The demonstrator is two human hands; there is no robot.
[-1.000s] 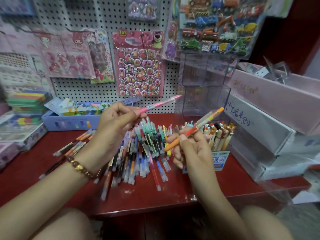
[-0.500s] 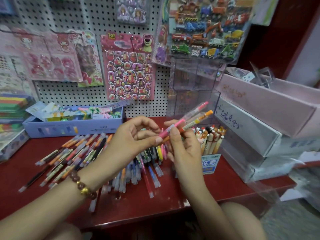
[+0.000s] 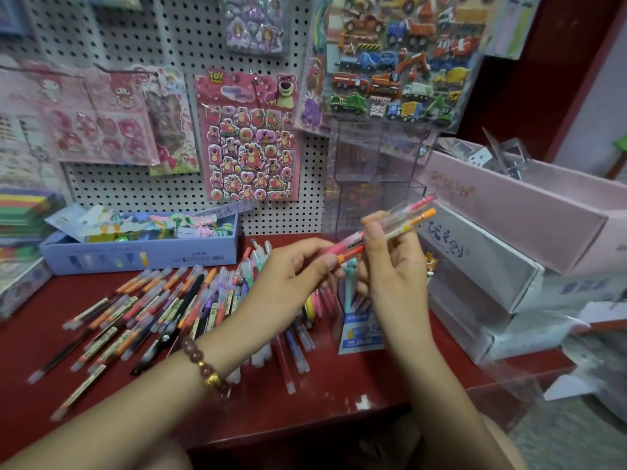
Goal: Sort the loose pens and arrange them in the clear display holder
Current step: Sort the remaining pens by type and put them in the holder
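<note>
Red table (image 3: 339,412) lies under both hands. Clear display holder (image 3: 373,174) stands upright just behind the R fingertips. Loose pens (image 3: 169,307) are spread below & left of the L fingers. R hand (image 3: 397,266) curls thumb + fingers round pink pen (image 3: 353,239) & orange pen (image 3: 424,215), side by side, tops pointing up-right. L hand (image 3: 295,269) pinches the pair's lower ends w/ thumb & fingertips.

A dark red counter (image 3: 339,408) carries a wide scatter of loose pens (image 3: 142,310) across its left and middle, a periwinkle cardboard box (image 3: 142,257) at the back, a small blue-labelled pen carton (image 3: 359,330), the clear display holder (image 3: 373,198) behind it, and grey-white boxes (image 3: 492,276) at the right.
</note>
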